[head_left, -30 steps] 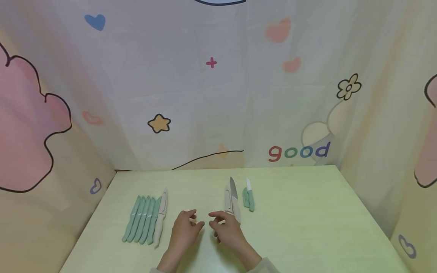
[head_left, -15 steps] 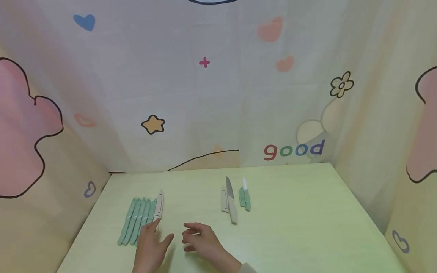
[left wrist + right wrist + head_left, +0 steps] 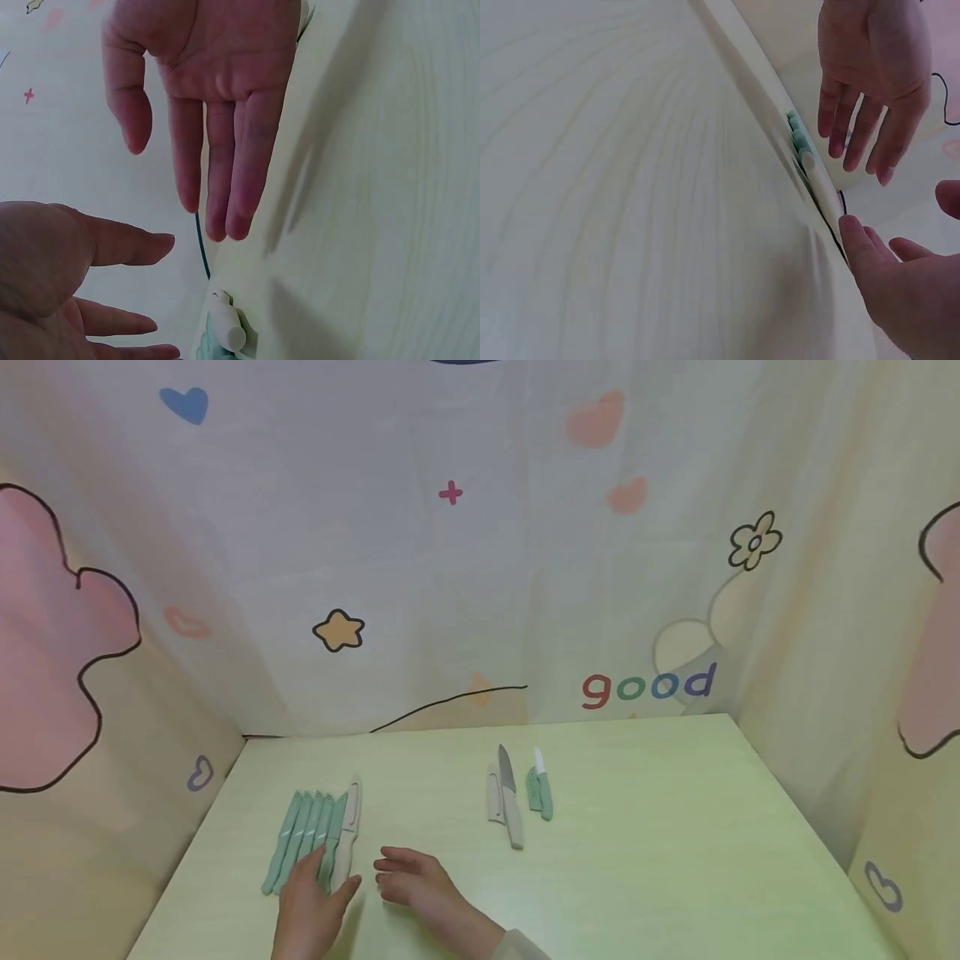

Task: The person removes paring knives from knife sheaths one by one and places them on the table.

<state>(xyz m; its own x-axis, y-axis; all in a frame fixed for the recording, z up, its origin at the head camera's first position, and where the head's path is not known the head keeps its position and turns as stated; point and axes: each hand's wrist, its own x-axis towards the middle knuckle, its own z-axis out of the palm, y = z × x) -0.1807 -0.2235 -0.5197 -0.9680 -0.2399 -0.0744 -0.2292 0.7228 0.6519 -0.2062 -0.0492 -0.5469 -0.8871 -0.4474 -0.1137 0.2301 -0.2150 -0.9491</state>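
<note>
A row of several sheathed green knives (image 3: 286, 841) lies side by side at the left of the table in the head view. At the row's right end is a sheathed cream knife (image 3: 343, 857); its handle (image 3: 229, 328) shows in the left wrist view. My left hand (image 3: 306, 906) hovers by the handles of this row with loosely spread fingers, covering some of them, and holds nothing. Right of the row, my right hand (image 3: 429, 887) hangs above the table, palm turned toward the left hand, fingers relaxed, nothing in it.
Farther right, an unsheathed cream knife (image 3: 512, 817) with a grey blade lies beside its cream sheath (image 3: 494, 795). Next to them is a small green knife (image 3: 545, 795) with a white blade, against its green sheath (image 3: 533, 791). A printed curtain (image 3: 420, 568) encloses the table (image 3: 660, 860).
Both hands have moved left from the middle of the table, and the left hand now reaches the row of sheathed knives. The right hand has left the unsheathed cream knife. The knives lie as before.
</note>
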